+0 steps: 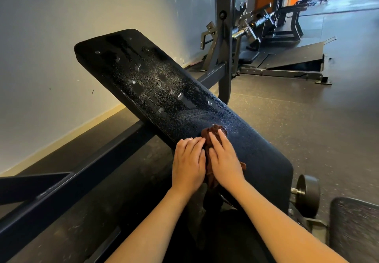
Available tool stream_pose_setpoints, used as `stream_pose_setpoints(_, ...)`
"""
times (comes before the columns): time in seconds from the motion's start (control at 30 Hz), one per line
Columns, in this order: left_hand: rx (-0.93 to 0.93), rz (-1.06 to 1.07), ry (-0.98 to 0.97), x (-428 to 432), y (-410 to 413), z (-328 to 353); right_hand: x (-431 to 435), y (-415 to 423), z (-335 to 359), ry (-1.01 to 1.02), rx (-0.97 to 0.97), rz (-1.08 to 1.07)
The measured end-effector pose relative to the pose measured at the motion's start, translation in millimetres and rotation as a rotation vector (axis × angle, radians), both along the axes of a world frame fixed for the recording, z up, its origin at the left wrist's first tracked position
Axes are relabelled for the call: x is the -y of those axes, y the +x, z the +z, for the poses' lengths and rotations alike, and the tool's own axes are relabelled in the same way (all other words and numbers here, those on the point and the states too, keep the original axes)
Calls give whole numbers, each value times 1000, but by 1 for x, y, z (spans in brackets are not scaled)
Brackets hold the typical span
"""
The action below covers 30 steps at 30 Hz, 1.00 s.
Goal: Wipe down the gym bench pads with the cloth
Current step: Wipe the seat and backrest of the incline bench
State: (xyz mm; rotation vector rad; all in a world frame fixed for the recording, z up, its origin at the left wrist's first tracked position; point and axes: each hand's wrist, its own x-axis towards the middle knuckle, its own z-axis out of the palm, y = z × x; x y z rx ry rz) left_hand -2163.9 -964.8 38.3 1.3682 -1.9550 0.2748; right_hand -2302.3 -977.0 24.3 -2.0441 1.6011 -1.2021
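A long black padded surface (pixel 114 63) slopes from its rounded far end at upper left down to its near end at lower right. A brown cloth (pixel 214 132) lies bunched on it close to the near end, nearer the left long edge than the right. One fold trails down off that left edge between the wrists.

The right grip (pixel 224 160) lies flat on the cloth, fingers straight and slightly spread, pressing it down. The left grip (pixel 188 161) rests at the left long edge, fingers straight and pressed together, tips touching the cloth's side.

Beyond the cloth the surface runs on to its far end under droplets (pixel 155 82) and smeared wet patches. A dry-looking strip lies between the right grip and the right long edge.

A dark beam (pixel 82 172) and the wall (pixel 61 47) lie past the left edge. A post (pixel 224 57) stands just beside the right edge midway along. A wheel (pixel 309 195) sits below the near right corner, with floor (pixel 307 119) beyond.
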Motion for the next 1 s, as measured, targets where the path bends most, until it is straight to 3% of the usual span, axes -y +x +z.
stream_pose_setpoints(0.13, 15, 0, 18, 0, 3, -2, 17, -17, 2, 176, 195, -222)
stream_pose_setpoints(0.2, -3, 7, 24, 1, 1, -1, 10, -2, 7, 166, 167, -248)
stream_pose_setpoints(0.3, -40, 12, 32, 1, 0, 0, -7, 13, 6, 7, 42, -51)
stream_pose_setpoints(0.4, -6, 19, 20, 1, 1, 0, 4, -6, 0, -22, -3, 46)
stream_pose_setpoints(0.6, 51, 51, -27, 3, -2, -1, 39, -43, -4, 195, 242, -274)
stream_pose_setpoints(0.67, 80, 90, -21, 8, -5, 4, 38, -27, 3, 175, 200, -212)
stream_pose_setpoints(0.83, 77, 172, 28, 28, -19, 22, 38, -6, 20, 12, 116, 182)
stream_pose_setpoints(0.9, 117, 152, 11, 34, -24, 25, 42, -19, 14, 12, 111, 169)
stream_pose_setpoints(1.0, 243, 109, 19, 41, -35, 25, 51, -51, -4, 62, 107, -42)
